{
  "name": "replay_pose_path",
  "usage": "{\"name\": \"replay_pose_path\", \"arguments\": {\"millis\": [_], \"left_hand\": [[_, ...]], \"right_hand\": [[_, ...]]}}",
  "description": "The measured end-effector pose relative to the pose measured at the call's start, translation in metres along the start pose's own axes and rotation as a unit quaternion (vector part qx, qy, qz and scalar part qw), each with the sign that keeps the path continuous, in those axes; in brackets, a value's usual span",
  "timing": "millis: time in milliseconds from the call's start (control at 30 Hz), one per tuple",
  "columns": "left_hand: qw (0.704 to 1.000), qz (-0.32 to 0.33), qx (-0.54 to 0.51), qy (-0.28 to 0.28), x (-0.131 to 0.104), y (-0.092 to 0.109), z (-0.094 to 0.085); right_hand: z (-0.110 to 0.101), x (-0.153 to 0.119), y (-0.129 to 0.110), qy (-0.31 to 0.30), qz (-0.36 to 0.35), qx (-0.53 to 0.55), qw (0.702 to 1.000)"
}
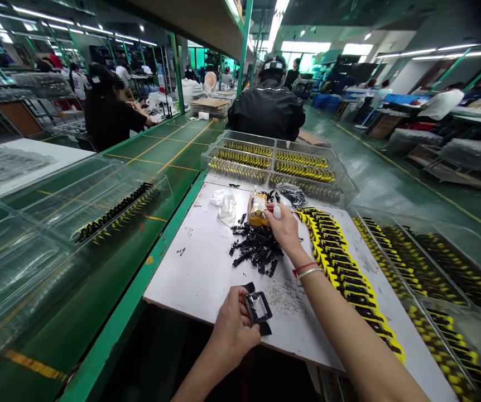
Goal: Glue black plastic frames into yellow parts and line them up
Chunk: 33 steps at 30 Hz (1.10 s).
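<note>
My left grip (237, 325) is clamping the black piece (267, 302), lower centre; slack pinching is risking a drop off the surface (194, 273). My right grip (284, 230) is hovering at the box (259, 221), centre, closure untellable; brushing is risking scattering the pile (259, 245).

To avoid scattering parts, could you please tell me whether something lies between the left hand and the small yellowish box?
Yes, a loose pile of black parts lies on the table, between the left hand and the box.
</note>
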<state>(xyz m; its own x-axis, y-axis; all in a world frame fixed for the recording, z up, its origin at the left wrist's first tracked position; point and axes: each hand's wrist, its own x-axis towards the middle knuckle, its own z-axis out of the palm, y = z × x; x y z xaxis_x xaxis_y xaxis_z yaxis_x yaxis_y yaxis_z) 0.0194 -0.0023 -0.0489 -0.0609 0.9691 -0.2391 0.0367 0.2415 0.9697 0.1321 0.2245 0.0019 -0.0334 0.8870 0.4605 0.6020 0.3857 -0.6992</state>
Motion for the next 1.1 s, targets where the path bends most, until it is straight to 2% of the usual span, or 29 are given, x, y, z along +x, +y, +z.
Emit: {"name": "replay_pose_path", "arguments": {"millis": [133,233,333,367,500,633,800,1100], "left_hand": [[1.0,0.003,-0.004,-0.005,0.001,-0.001,0.001],[1.0,0.006,-0.007,-0.003,0.001,-0.002,0.0],[1.0,0.011,-0.01,-0.003,0.0,-0.002,-0.001],[1.0,0.012,-0.011,-0.005,0.0,-0.001,-0.001],[1.0,0.013,-0.016,-0.012,-0.002,0.002,-0.004],[1.0,0.006,0.001,-0.011,-0.003,0.005,-0.006],[0.999,-0.007,-0.017,-0.036,-0.003,0.007,-0.008],[0.999,-0.005,-0.02,-0.037,-0.005,0.013,-0.011]], "right_hand": [[-0.001,0.004,-0.01,0.023,-0.026,-0.016,0.999],[-0.019,-0.012,-0.025,0.078,-0.042,-0.025,0.996],[-0.044,-0.042,-0.043,0.122,-0.037,-0.016,0.992],[-0.052,-0.054,-0.049,0.116,-0.018,-0.007,0.993],[-0.077,-0.102,-0.06,0.016,0.076,0.015,0.997],[-0.083,-0.133,-0.053,-0.042,0.102,0.022,0.994],[-0.076,-0.144,-0.047,-0.065,0.119,0.027,0.99],[-0.069,-0.146,-0.048,-0.075,0.115,0.037,0.99]]}}
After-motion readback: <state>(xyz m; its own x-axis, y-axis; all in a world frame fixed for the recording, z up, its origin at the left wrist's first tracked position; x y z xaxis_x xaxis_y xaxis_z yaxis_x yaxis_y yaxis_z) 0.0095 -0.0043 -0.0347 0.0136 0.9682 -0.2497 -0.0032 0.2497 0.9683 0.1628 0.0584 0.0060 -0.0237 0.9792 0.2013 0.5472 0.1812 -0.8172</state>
